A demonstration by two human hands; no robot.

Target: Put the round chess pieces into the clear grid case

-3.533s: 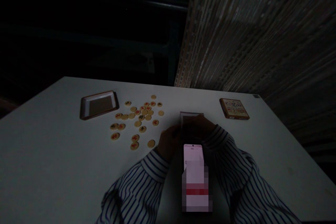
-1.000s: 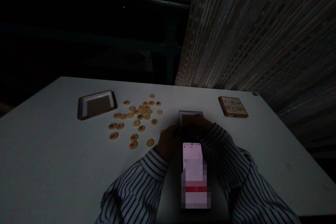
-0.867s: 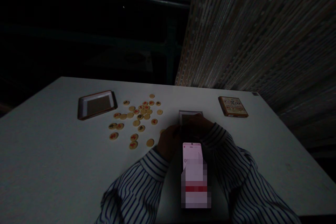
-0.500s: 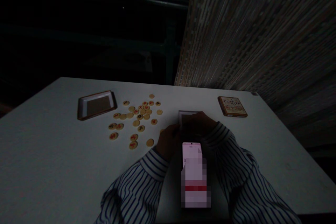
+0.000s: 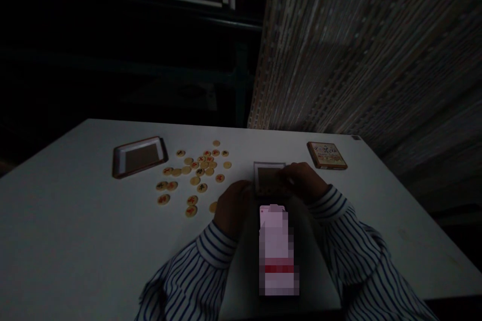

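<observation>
Hands: drawn apart since half a second ago; my right hand (image 5: 306, 180) has shifted toward the right edge of the desk (image 5: 94, 251), my left hand (image 5: 232, 206) slightly toward its left edge, and more of the small tray (image 5: 266, 176) shows between them.
Left grip: fingers bent inward beside the small tray's left side; too dark for me to tell whether they pinch anything.
Right grip: fingers reaching over the small tray's right rim; I cannot tell whether they press on it or pinch something.
Small tray: on the desk between my hands, closer to the far edge than the near one; pale rim, brown floor, dim reddish spots along its near side that I cannot make out.
Large tray: near the far left corner (image 5: 142, 158), brown outer rim, pale inner walls, its brown floor in full view.
Printed box: lying flat near the far right corner (image 5: 327, 155), its decorated top hiding the inside.
Round pieces: loose on the desk (image 5: 195, 180) between the large tray and my left hand, some marked red, some black, some plain; my left hand partly covers a plain one.
Phone: between my forearms toward the near edge (image 5: 276, 248), screen lit, mostly blurred out.
</observation>
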